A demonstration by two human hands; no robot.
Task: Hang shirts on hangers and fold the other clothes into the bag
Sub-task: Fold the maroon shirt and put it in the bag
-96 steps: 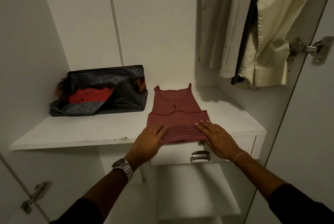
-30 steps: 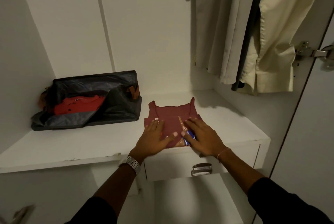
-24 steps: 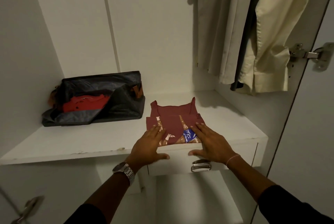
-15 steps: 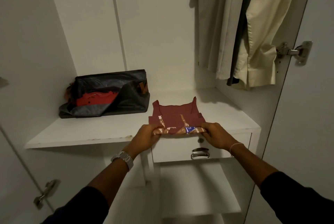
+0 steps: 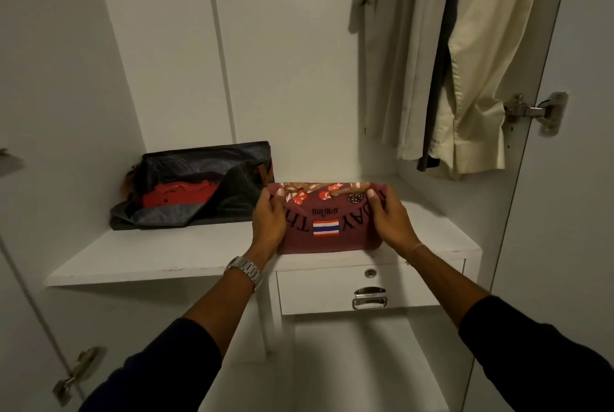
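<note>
A maroon tank top (image 5: 327, 217), folded into a compact rectangle with a flag print and black lettering on top, lies on the white wardrobe shelf (image 5: 166, 252) above the drawer. My left hand (image 5: 269, 219) grips its left side and my right hand (image 5: 388, 217) grips its right side, thumbs on top near the far edge. A dark grey bag (image 5: 199, 185) lies open at the back left of the shelf with a folded red garment (image 5: 179, 197) inside.
Cream and beige shirts (image 5: 465, 56) hang at the upper right, over the shelf's back right corner. A drawer (image 5: 368, 288) with a metal handle sits under the shelf edge. A door hinge (image 5: 535, 111) juts from the right door.
The lower half of the tank top has been folded over, so the flag print now faces up. Both hands went from pressing flat on it to gripping its sides.
</note>
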